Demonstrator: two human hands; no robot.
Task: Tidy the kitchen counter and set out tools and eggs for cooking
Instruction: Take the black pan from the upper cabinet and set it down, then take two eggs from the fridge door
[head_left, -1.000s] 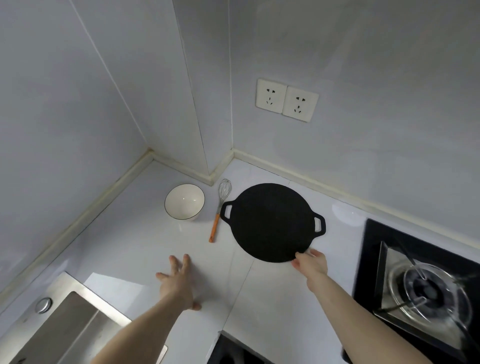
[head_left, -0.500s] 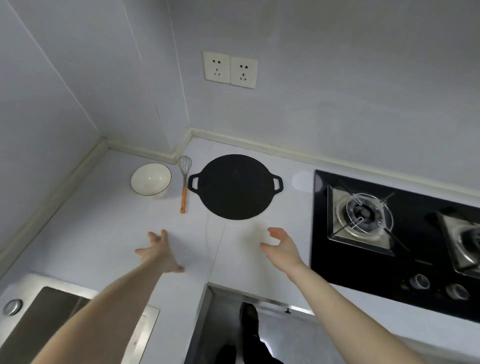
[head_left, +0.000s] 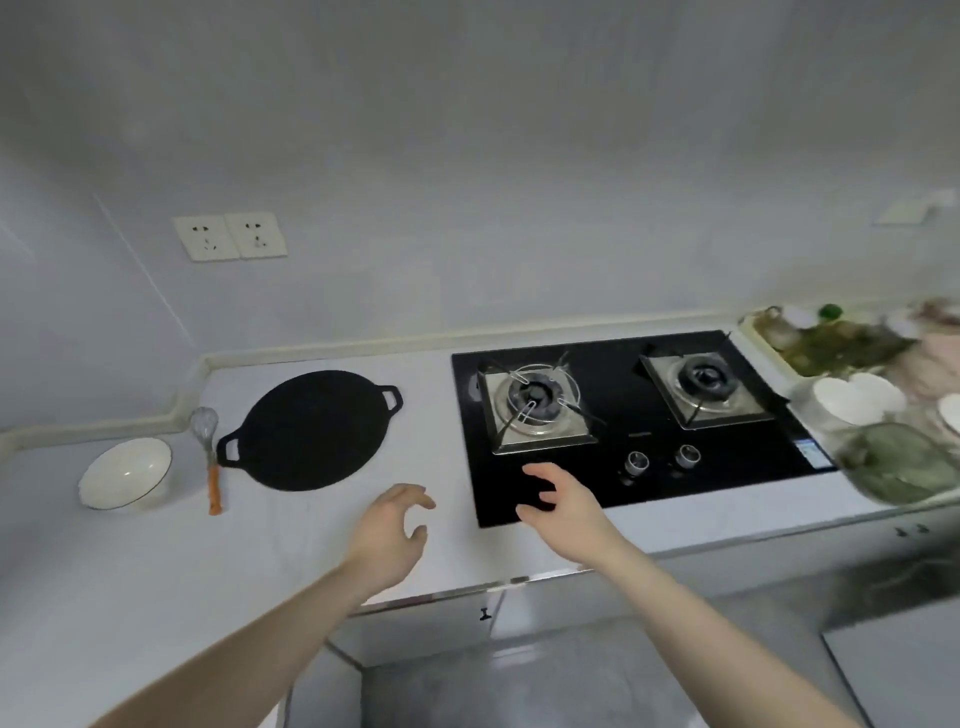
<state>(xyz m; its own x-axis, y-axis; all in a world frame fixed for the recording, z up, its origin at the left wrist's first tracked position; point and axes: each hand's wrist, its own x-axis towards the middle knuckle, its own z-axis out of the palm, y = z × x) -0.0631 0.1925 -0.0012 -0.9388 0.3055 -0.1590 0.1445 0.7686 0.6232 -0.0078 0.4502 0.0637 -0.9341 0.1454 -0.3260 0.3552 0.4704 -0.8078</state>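
Both hands (head_left: 387, 530) (head_left: 563, 506) empty, hovering over counter (head_left: 156, 561).

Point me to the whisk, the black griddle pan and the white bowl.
whisk (head_left: 213, 480), head view, on the orange handle.
black griddle pan (head_left: 311, 431), head view, centre of the flat cooking surface.
white bowl (head_left: 124, 474), head view, inside the bowl.

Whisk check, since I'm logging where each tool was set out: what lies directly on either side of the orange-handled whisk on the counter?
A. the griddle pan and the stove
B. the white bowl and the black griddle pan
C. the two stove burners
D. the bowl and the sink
B: the whisk lies between the white bowl and the black two-handled griddle pan.
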